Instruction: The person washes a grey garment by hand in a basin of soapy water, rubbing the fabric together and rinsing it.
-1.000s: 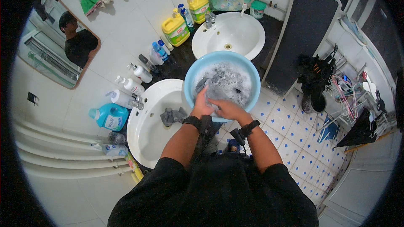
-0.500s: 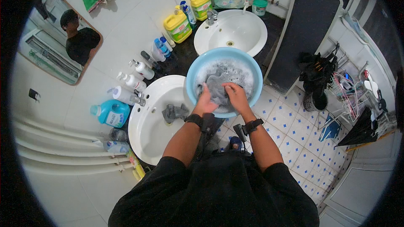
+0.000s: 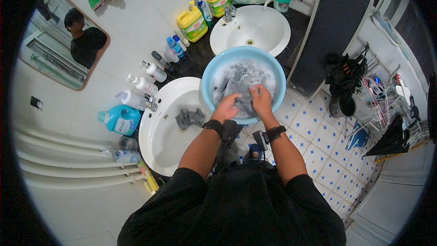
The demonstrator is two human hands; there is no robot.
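From where I stand, the work is all in the round light-blue plastic basin (image 3: pixel 207 79), where a limp grey piece of cloth (image 3: pixel 236 87) lies bunched in the suds, partly above the foam. The left hand (image 3: pixel 229 108) has its fingers curled against the cloth's near left side; I cannot tell how tightly it grips. The right hand (image 3: pixel 260 99) is half closed, apparently pinching the cloth's right edge between thumb and fingers.

To handle it well, I'd say, take a small fold firmly in each hand, rub one against the other with short strokes, then shift along to a fresh patch. Keeping the knuckles low over the basin should hold splashes in, and the black wristbands (image 3: pixel 276 133) are best kept above the water. A light forearm against the rim might steady the basin.

The basin holds white foam as well as the cloth; the foam hides how deep the water is. To the left, the white oval ceramic sink (image 3: pixel 157 152) holds a second, crumpled dark-grey cloth (image 3: pixel 189 118). Behind the basin, a smaller white ceramic sink (image 3: pixel 277 34) shows its round drain. A blue plastic jug (image 3: pixel 123 120) and two yellow plastic jugs (image 3: pixel 192 25) stand along the wall; their fill levels I can't make out.
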